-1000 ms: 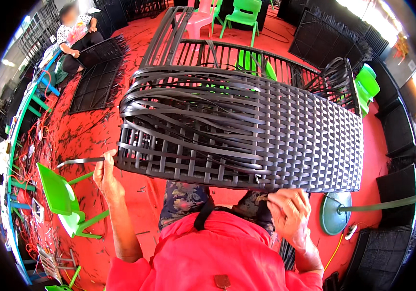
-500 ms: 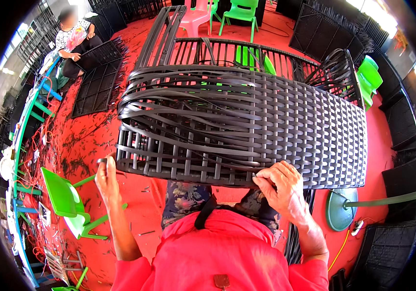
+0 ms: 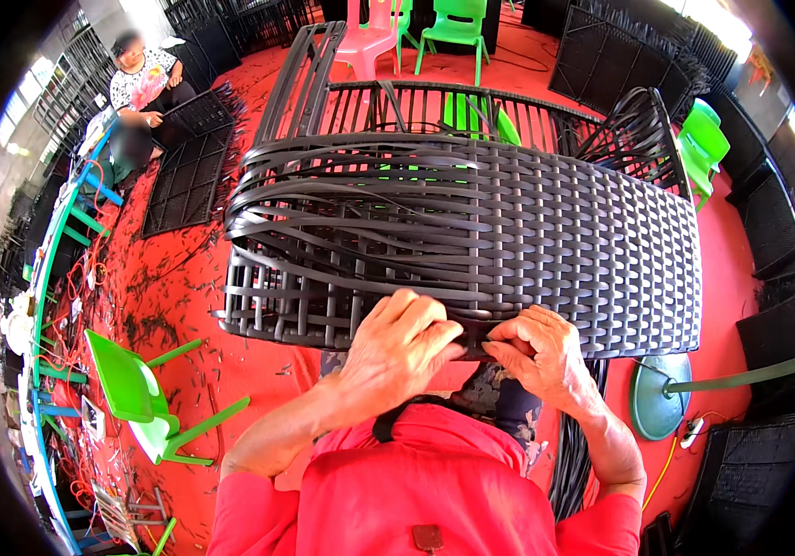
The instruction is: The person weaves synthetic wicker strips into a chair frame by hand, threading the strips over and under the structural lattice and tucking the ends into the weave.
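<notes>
In front of me is a black woven frame (image 3: 592,250) of flat plastic strips, like a piece of wicker furniture. Its right part is tightly woven; on the left, loose strips (image 3: 323,199) loop over the bare bars. Both of my hands meet at the frame's near lower edge, a little right of its middle. My left hand (image 3: 402,343) is closed, thumb and fingers pinching a black strip (image 3: 476,335). Just right of it, my right hand (image 3: 541,352) is also closed, its thumb and fingertips on the same strip. The fingers partly cover the strip.
A green chair (image 3: 142,398) lies tipped at left, near a long bench (image 3: 45,343) with tangled red cords. At right stands a round green base with a pole (image 3: 661,398). A person (image 3: 147,83) sits at far left with another panel (image 3: 189,167). Strip scraps litter the red floor.
My left hand has moved right from the frame's left end to beside my right hand, now pinching at the near edge. My right hand stays nearly in place.
</notes>
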`<act>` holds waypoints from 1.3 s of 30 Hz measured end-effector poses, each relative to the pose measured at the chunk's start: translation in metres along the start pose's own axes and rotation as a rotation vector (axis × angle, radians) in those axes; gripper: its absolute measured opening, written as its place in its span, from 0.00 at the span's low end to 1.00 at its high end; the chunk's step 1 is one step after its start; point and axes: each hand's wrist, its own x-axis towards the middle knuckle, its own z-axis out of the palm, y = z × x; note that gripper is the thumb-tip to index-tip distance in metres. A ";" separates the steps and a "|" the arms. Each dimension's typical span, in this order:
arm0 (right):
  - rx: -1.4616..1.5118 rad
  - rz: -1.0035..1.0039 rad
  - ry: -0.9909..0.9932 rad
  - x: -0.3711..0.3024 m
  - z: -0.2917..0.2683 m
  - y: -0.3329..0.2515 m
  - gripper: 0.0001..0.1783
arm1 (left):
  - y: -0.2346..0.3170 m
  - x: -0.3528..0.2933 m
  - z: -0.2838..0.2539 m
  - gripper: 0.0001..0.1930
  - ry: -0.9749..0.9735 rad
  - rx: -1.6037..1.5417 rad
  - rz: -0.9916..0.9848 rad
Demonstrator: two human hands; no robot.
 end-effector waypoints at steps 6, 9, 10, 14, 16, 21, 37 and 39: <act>0.384 0.158 -0.271 -0.002 -0.032 0.012 0.10 | -0.010 -0.002 0.009 0.13 0.039 0.012 -0.025; 0.227 0.121 -0.204 -0.004 -0.027 0.007 0.14 | -0.010 0.002 0.010 0.12 0.031 0.029 -0.019; 0.194 0.042 -0.130 -0.006 -0.022 0.009 0.18 | -0.011 0.002 0.010 0.10 0.018 -0.014 -0.036; 0.088 0.009 0.029 -0.012 -0.004 0.008 0.16 | -0.013 0.001 0.001 0.08 0.013 -0.373 -0.232; 0.028 -0.046 0.116 -0.010 0.001 0.009 0.10 | -0.015 0.003 -0.006 0.09 -0.044 -0.542 -0.358; 0.038 -0.013 0.149 -0.009 0.005 0.006 0.07 | -0.011 0.012 -0.011 0.11 -0.078 -0.484 -0.236; 0.167 0.057 -0.132 -0.006 -0.024 0.000 0.09 | 0.006 0.008 0.000 0.09 -0.108 0.110 -0.050; 0.159 0.058 -0.125 -0.009 -0.021 0.002 0.10 | 0.005 0.011 0.001 0.09 -0.091 0.092 -0.063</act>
